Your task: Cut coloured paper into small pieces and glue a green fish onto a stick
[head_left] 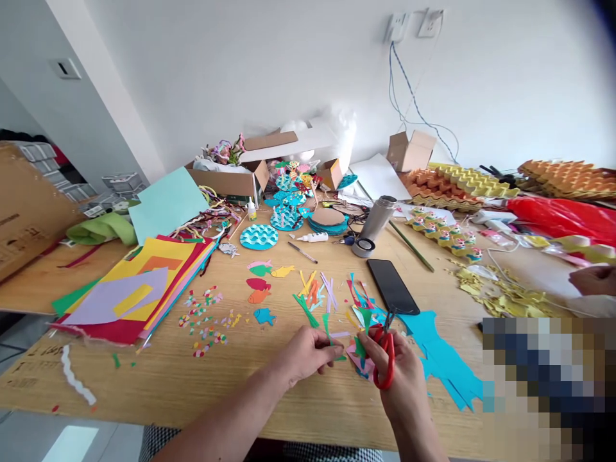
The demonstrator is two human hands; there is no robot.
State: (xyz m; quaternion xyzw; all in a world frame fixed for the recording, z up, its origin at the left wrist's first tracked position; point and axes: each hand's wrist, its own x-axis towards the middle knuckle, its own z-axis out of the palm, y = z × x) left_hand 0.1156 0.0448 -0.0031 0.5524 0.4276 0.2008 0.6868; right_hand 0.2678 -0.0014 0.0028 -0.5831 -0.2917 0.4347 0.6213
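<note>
Left hand, above counter's near edge: fingers pinching green paper strip | Right hand: fingers gripping green paper offcut, red-handled scissors looped aside, apparently for readiness

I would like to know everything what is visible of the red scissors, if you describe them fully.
The scissors have glossy red handles, plastic by the look, and short, dark, metallic blades. The right hand holds them by the handles, with one large loop showing across the fingers. The blades point away from the person, near the lower edge of the black phone; whether they touch it, or stand open, is too small to tell.
</note>
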